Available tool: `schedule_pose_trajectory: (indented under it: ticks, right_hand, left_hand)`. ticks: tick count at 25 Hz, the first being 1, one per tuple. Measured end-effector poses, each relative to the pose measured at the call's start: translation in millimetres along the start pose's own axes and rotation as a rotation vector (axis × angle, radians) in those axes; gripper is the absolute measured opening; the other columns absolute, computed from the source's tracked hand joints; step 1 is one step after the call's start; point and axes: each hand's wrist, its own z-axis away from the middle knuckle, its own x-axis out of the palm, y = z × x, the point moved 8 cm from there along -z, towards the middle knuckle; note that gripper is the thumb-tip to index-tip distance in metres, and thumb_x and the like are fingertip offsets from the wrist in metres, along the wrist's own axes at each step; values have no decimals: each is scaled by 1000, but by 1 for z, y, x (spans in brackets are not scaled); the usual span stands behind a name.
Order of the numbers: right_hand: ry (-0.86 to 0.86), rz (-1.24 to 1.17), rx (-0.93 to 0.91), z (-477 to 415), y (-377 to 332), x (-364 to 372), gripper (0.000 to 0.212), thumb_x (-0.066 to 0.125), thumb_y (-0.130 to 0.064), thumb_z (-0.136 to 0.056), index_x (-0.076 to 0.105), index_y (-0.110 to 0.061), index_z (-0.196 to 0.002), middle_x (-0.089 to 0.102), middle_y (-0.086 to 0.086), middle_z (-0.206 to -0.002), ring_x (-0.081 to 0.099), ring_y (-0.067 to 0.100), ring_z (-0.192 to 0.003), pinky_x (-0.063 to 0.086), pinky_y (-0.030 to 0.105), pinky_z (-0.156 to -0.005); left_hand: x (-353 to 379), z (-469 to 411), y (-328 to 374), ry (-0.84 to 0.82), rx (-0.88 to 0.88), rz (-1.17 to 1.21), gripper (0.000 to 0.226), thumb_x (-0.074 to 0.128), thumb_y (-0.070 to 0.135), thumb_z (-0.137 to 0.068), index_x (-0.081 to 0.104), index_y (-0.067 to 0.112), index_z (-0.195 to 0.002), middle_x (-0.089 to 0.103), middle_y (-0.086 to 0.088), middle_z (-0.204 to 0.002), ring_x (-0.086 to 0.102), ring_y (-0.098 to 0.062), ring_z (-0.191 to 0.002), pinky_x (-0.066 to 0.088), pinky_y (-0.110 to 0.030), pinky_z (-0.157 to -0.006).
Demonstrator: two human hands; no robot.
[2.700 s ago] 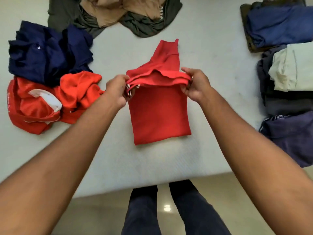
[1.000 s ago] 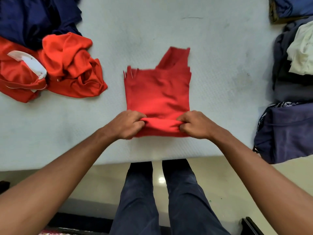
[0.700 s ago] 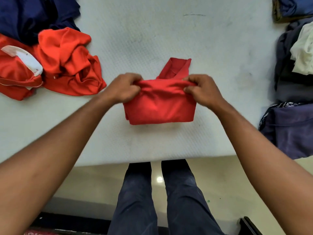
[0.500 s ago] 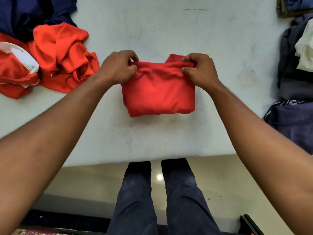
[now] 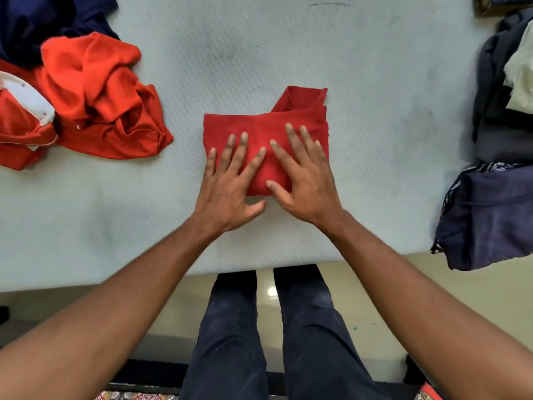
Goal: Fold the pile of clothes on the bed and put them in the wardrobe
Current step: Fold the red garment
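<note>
Lying crumpled at the left, soft orange shirt point(image 5: 98, 96) heaped against dark navy cloth point(image 5: 43, 24) on the pale, dimpled bed point(image 5: 288, 39). Near the middle, close to the front edge, folded red shirt point(image 5: 259, 125): a neat matte rectangle with a flap poking out at its far right corner. Pressing flat on it, left hand point(image 5: 227, 192) and right hand point(image 5: 305, 183) side by side, fingers straight and spread, gripping nothing. Far right, stacked grey and cream clothes point(image 5: 496, 125), then a folded blue-purple piece point(image 5: 490, 217) overhanging the edge.
</note>
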Motion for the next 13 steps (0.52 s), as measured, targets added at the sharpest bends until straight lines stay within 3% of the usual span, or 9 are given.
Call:
schedule_pose_trajectory:
  ticks: [2, 6, 9, 13]
  right_hand:
    - [-118, 53, 66, 6, 14, 25, 81, 54, -61, -93, 33, -21, -160, 15, 12, -170, 9, 31, -158, 13, 53, -127]
    - [-104, 64, -13, 5, 17, 26, 85, 56, -65, -91, 34, -19, -159, 17, 14, -170, 11, 32, -158, 12, 53, -127]
    - [-101, 129, -82, 26, 12, 24, 89, 70, -48, -83, 33, -20, -160, 19, 13, -169, 14, 32, -157, 13, 53, -126]
    - [-112, 265, 0, 38, 13, 37, 96, 67, -15, -77, 24, -25, -162, 15, 8, -171, 11, 30, -158, 14, 52, -126]
  left_hand:
    - [21, 2, -5, -52, -17, -55, 110, 70, 55, -74, 9, 29, -161, -1, -12, -169, -2, -29, -156, 6, -57, -124]
    - [26, -13, -8, -48, -50, -117, 116, 78, 39, -69, 8, 28, -161, 3, -15, -168, 3, -33, -155, 6, -57, -122]
    - [25, -16, -7, -57, -56, -144, 119, 81, 30, -68, 7, 27, -161, 3, -16, -167, 4, -36, -154, 7, -58, -122]
    - [25, -19, -4, -3, -63, -187, 107, 77, 17, -73, 15, 24, -160, 12, -20, -165, 14, -41, -152, 14, -62, -120]
